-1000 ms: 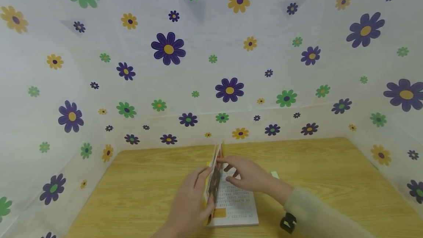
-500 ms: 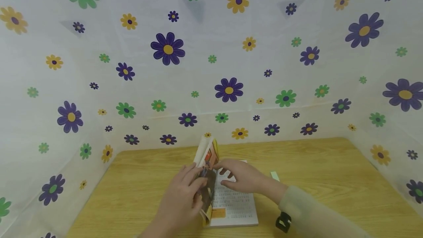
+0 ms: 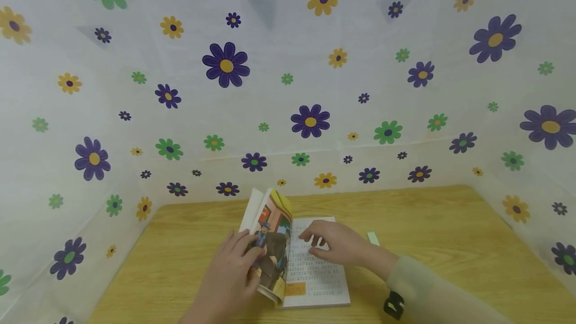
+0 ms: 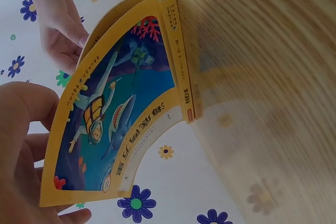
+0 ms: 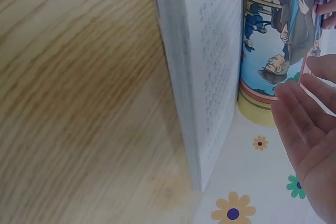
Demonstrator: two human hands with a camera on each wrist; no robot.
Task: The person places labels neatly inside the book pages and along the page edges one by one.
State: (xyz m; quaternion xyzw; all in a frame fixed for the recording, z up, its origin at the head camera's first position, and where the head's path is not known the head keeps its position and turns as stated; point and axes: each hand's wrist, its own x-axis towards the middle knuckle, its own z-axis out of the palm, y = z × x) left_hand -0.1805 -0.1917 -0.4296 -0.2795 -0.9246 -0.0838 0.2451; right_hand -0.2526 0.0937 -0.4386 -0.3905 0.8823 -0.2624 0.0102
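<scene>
An open book (image 3: 317, 276) lies on the table, its right side a page of printed text. My left hand (image 3: 227, 266) grips the raised left part, thumb on the illustrated page (image 3: 274, 246), which bends upward. In the left wrist view, the yellow-edged front cover (image 4: 118, 111) shows a diver and a shark, with the left hand's fingers at its outer edge. Over the text page is my right hand (image 3: 337, 241), its fingers loosely bent and holding nothing. The right wrist view shows the right hand's fingers (image 5: 302, 108) beside the illustrated page's edge.
The wood-grain table (image 3: 450, 244) is backed by a white sheet (image 3: 360, 29) printed with flowers, which also covers both sides. A pale green and white strip (image 3: 372, 238) lies right of the book, partly behind the right forearm. A black object (image 3: 394, 305) is below the right sleeve.
My left hand has swung the upright pages and cover leftward and lowered them, bringing the illustrated page into view. My right hand has come off the pages and stays over the text page.
</scene>
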